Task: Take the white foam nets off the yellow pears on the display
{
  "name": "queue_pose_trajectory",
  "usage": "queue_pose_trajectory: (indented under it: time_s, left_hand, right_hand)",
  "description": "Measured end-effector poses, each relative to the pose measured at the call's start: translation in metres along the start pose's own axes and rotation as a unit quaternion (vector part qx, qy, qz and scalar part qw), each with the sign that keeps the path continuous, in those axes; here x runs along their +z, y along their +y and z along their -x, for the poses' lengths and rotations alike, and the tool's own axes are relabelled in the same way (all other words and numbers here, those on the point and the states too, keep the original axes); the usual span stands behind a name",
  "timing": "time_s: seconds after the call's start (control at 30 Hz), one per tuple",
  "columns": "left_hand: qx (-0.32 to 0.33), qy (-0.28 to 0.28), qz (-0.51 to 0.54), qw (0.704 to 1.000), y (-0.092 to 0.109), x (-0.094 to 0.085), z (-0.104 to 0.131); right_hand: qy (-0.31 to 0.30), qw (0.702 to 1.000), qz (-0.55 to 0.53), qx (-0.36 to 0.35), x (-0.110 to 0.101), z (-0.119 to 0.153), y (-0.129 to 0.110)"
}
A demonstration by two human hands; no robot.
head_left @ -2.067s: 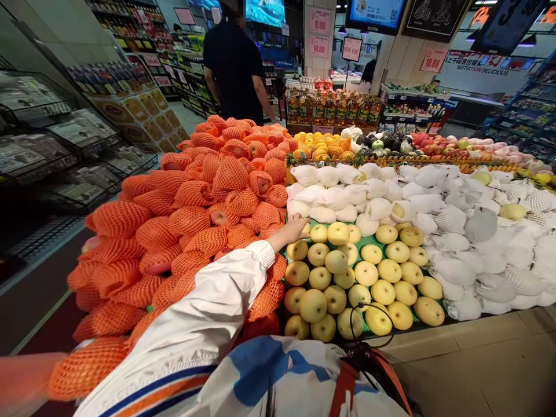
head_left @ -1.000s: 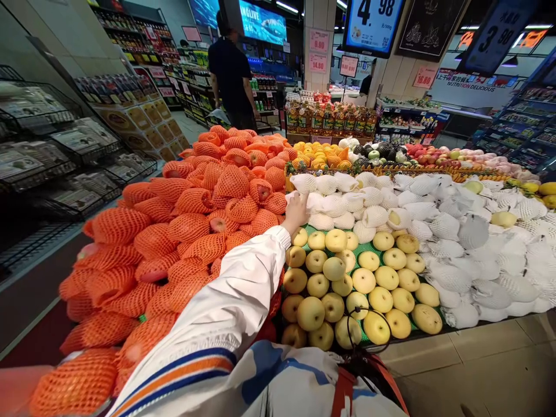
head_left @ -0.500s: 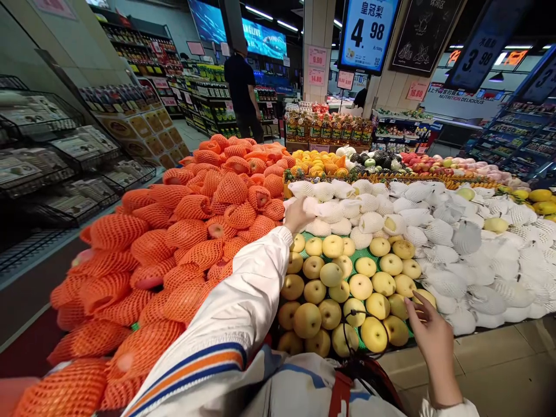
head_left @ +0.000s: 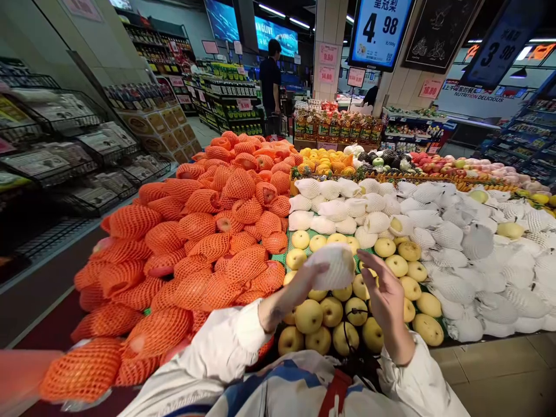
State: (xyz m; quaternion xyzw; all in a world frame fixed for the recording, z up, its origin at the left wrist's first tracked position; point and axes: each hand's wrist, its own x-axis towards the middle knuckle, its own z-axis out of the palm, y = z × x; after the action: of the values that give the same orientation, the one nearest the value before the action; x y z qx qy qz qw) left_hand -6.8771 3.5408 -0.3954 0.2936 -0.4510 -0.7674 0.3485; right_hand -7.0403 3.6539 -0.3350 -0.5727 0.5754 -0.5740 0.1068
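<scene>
My left hand (head_left: 299, 286) grips a pear in a white foam net (head_left: 334, 266), held over the bare yellow pears. A little of the fruit's yellow skin shows at the net's right end. Close by on the right, my right hand (head_left: 384, 289) has its fingers apart and holds nothing; it looks just clear of the netted pear. Below both hands, bare yellow pears (head_left: 308, 317) lie in rows on a green liner. Behind them are pears in white foam nets (head_left: 334, 209). A thin black cord hangs in front of the bare pears.
Fruit in orange foam nets (head_left: 208, 246) is heaped on the left. More white-netted pears (head_left: 460, 278) cover the right side. Oranges (head_left: 319, 159) and bottles of oil (head_left: 343, 126) stand farther back. A person in dark clothes (head_left: 270, 81) is in the aisle. Wire shelves (head_left: 65, 150) line the left.
My left hand has drawn back from the white-netted pears toward me, now with one in it. My right hand has risen and moved left beside it. The view has shifted slightly.
</scene>
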Motion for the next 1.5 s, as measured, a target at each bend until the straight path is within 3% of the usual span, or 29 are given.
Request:
queue_pose_trajectory:
  time_s: [0.1, 0.2, 0.33, 0.47, 0.57, 0.67, 0.73, 0.8, 0.83, 0.9, 0.97, 1.03, 1.1, 1.17, 1.27, 1.33, 1.37, 1.43, 1.5]
  left_hand:
    - [-0.007, 0.002, 0.021, 1.000, -0.018, 0.001, 0.021]
    - [-0.008, 0.067, -0.008, 0.998, -0.018, 0.001, 0.024]
    - [0.054, 0.129, -0.121, 0.983, -0.007, 0.006, 0.025]
    - [0.106, 0.179, -0.270, 0.940, -0.002, 0.007, 0.026]
    - [0.136, 0.197, -0.300, 0.923, -0.006, -0.005, 0.021]
    - [0.129, 0.224, -0.291, 0.921, -0.017, -0.029, 0.012]
    - [0.079, 0.170, -0.353, 0.917, -0.029, -0.046, 0.006]
    - [0.029, 0.107, -0.442, 0.890, -0.042, -0.058, 0.004]
    - [0.021, 0.101, -0.475, 0.874, -0.047, -0.061, 0.004]
    - [0.052, 0.143, -0.497, 0.854, -0.050, -0.063, 0.007]
    - [0.126, 0.184, -0.450, 0.865, -0.043, -0.059, 0.013]
    - [0.177, 0.160, -0.336, 0.911, -0.031, -0.055, 0.020]
    - [0.180, 0.098, -0.199, 0.958, -0.018, -0.053, 0.027]
    - [0.163, 0.093, -0.129, 0.974, -0.009, -0.055, 0.031]
    - [0.142, 0.209, -0.112, 0.961, -0.006, -0.067, 0.030]
    - [0.105, 0.281, -0.044, 0.953, -0.007, -0.078, 0.030]
    - [0.085, 0.307, 0.009, 0.948, -0.007, -0.083, 0.030]
    - [0.053, 0.331, 0.112, 0.936, -0.004, -0.091, 0.032]
    - [0.043, 0.330, 0.181, 0.926, 0.000, -0.094, 0.034]
  right_hand:
    - [-0.037, 0.999, -0.032, 0.024, 0.013, 0.004, 0.003]
    - [-0.069, 0.990, -0.090, 0.088, 0.018, 0.016, 0.017]
    - [-0.103, 0.962, -0.169, 0.186, 0.025, 0.029, 0.036]
    - [-0.127, 0.935, -0.242, 0.227, 0.034, 0.031, 0.049]
    - [-0.117, 0.928, -0.253, 0.246, 0.034, 0.034, 0.056]
    - [-0.067, 0.939, -0.234, 0.242, 0.027, 0.034, 0.062]
    - [-0.040, 0.946, -0.220, 0.233, 0.021, 0.030, 0.064]
    - [-0.046, 0.951, -0.207, 0.226, 0.018, 0.023, 0.064]
    - [-0.058, 0.954, -0.194, 0.220, 0.018, 0.018, 0.062]
    - [-0.082, 0.965, -0.148, 0.199, 0.023, 0.007, 0.057]
    - [-0.105, 0.978, -0.081, 0.163, 0.033, -0.005, 0.049]
    - [-0.145, 0.982, -0.016, 0.120, 0.048, -0.015, 0.039]
    - [-0.201, 0.976, 0.030, 0.079, 0.066, -0.024, 0.030]
    - [-0.262, 0.963, 0.047, 0.039, 0.085, -0.035, 0.024]
    - [-0.395, 0.918, 0.005, -0.035, 0.118, -0.065, 0.027]
    - [-0.440, 0.897, -0.003, -0.044, 0.143, -0.095, 0.038]
    - [-0.420, 0.907, 0.023, -0.024, 0.155, -0.111, 0.046]
    - [-0.316, 0.942, 0.107, 0.024, 0.180, -0.139, 0.066]
    - [-0.254, 0.951, 0.167, 0.059, 0.199, -0.157, 0.086]
